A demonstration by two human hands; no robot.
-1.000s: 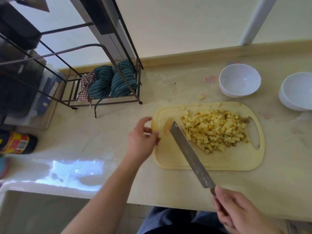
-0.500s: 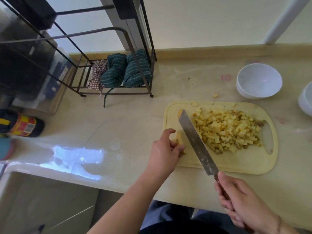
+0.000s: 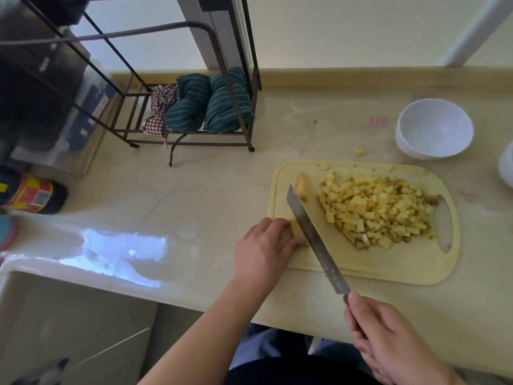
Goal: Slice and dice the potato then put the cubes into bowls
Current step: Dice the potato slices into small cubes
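Head view: left hand [image 3: 263,247] pinches a potato piece [image 3: 288,232] at the cutting board's [image 3: 361,269] nine o'clock edge; right hand [image 3: 388,343] grips the knife [image 3: 313,234].

a dark metal wire rack [image 3: 194,87] stands on the pale countertop [image 3: 211,190] near the back wall. on its lowest shelf lie two rolled dark green striped cloths [image 3: 211,104] side by side, with a small red-and-white checked cloth [image 3: 159,109] touching them on the left; a dark cord hangs from the shelf down to the counter. left of the rack sits a clear plastic box [image 3: 83,112] with dark packages inside. at the left edge a colourful can [image 3: 30,193] lies on its side. a bright patch of reflected light [image 3: 122,251] shows on the counter's front edge, above an open sink [image 3: 69,323].
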